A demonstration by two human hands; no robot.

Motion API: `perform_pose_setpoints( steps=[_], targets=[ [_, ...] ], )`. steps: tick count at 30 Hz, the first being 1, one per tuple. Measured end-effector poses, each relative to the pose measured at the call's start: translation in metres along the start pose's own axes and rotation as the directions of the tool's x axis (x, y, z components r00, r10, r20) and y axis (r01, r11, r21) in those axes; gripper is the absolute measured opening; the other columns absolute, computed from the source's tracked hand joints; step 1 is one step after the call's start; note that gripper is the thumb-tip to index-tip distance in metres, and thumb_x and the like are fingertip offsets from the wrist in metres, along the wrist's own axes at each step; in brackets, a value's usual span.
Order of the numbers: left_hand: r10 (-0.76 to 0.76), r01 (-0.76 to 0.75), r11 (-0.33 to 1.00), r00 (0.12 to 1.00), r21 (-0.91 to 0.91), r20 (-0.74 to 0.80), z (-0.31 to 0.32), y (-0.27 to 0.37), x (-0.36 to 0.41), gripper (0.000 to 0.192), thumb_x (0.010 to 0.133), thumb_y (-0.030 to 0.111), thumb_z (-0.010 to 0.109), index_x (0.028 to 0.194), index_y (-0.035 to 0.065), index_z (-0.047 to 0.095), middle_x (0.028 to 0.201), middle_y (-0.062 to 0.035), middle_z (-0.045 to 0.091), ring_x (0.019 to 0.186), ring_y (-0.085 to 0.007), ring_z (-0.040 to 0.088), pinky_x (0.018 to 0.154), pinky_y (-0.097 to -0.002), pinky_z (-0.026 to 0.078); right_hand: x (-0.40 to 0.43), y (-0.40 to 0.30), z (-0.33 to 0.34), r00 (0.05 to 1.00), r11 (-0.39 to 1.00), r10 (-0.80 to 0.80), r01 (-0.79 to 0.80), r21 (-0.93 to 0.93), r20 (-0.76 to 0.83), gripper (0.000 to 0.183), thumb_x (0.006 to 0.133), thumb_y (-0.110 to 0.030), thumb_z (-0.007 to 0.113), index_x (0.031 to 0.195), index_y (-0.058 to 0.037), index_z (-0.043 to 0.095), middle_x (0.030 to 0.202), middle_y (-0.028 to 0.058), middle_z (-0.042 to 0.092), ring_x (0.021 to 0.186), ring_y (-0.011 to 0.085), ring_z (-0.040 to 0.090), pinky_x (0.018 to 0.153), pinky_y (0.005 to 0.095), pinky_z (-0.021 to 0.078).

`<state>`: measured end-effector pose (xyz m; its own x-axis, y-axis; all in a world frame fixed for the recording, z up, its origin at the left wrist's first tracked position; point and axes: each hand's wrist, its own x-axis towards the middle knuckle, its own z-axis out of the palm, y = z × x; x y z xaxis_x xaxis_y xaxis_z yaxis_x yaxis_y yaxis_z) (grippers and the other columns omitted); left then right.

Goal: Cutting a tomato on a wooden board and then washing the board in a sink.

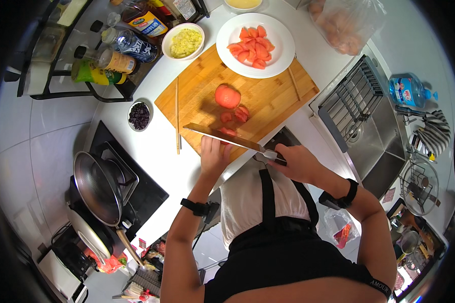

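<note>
My right hand (300,162) grips the dark handle of a kitchen knife (227,137), its broad blade slanting across the near part of a wooden cutting board (265,89). Under and beside the blade lies a tomato piece (228,131), partly hidden by it. My left hand (215,154) holds this piece with its fingertips close behind the blade. Just beyond are cut tomato pieces (242,113) and a peeled-looking larger tomato (228,96). A white plate (284,45) overlaps the board's far edge and bears several tomato wedges (252,47).
Left of the board stand a bowl of chopped yellow-green food (185,42), a small bowl of dark diced food (139,116) and a bottle rack (94,85). A frying pan (98,189) sits on the stove at left. The sink (386,151) with a drying rack (354,96) lies right.
</note>
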<state>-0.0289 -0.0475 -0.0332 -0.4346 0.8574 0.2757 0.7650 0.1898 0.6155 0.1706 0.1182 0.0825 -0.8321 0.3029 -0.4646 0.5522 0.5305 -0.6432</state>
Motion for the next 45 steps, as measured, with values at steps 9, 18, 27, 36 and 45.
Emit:
perform_pose_setpoints(
  steps=[9,18,27,36,45],
  targets=[
    [0.023,-0.022,0.999,1.000,0.031,-0.020,-0.004,0.006,0.002,0.032,0.074,0.009,0.073,0.099,0.0008,0.055,0.097,-0.0171,0.053,0.093,-0.0387,0.051,0.082,-0.0449,0.044,-0.008,-0.003,-0.003,0.999,1.000,0.021,-0.021,0.006,0.029,0.030,0.087,-0.032,0.062,0.092,-0.0031,0.054,0.069,0.0178,0.063,0.068,0.0382,0.062,0.063,0.0462,0.0501],
    [0.015,-0.015,1.000,0.999,0.000,-0.039,-0.003,0.004,0.001,0.035,0.073,0.010,0.074,0.102,0.0010,0.056,0.105,-0.0178,0.056,0.100,-0.0394,0.052,0.087,-0.0445,0.045,0.025,-0.001,0.015,1.000,0.999,-0.005,0.005,-0.042,-0.011,0.030,0.086,-0.030,0.062,0.089,-0.0017,0.055,0.071,0.0190,0.063,0.070,0.0378,0.063,0.064,0.0466,0.0499],
    [0.031,-0.030,0.997,1.000,-0.067,0.001,-0.006,0.004,0.011,0.040,0.073,0.008,0.073,0.108,0.0019,0.055,0.106,-0.0174,0.058,0.101,-0.0392,0.053,0.089,-0.0447,0.044,0.032,0.001,0.004,0.993,0.996,0.080,-0.076,0.056,-0.085,0.032,0.087,-0.032,0.064,0.092,-0.0013,0.055,0.071,0.0172,0.063,0.068,0.0358,0.062,0.063,0.0425,0.0483],
    [-0.173,0.173,0.985,0.984,-0.012,0.037,-0.003,0.015,0.021,0.038,0.071,0.006,0.077,0.102,0.0028,0.055,0.090,-0.0134,0.055,0.086,-0.0340,0.053,0.076,-0.0418,0.044,0.005,-0.009,-0.014,0.997,0.996,0.058,-0.055,0.069,-0.045,0.030,0.088,-0.032,0.061,0.088,-0.0030,0.053,0.072,0.0154,0.064,0.068,0.0359,0.062,0.063,0.0440,0.0482],
    [-0.118,0.115,0.990,0.992,-0.075,-0.038,-0.004,0.006,0.017,0.024,0.075,0.011,0.073,0.091,0.0008,0.059,0.088,-0.0170,0.057,0.084,-0.0371,0.053,0.072,-0.0444,0.043,0.003,-0.006,-0.009,0.999,0.997,0.044,-0.044,-0.070,-0.010,0.029,0.088,-0.031,0.062,0.090,-0.0036,0.054,0.070,0.0158,0.063,0.067,0.0368,0.061,0.062,0.0446,0.0484]
  ],
)
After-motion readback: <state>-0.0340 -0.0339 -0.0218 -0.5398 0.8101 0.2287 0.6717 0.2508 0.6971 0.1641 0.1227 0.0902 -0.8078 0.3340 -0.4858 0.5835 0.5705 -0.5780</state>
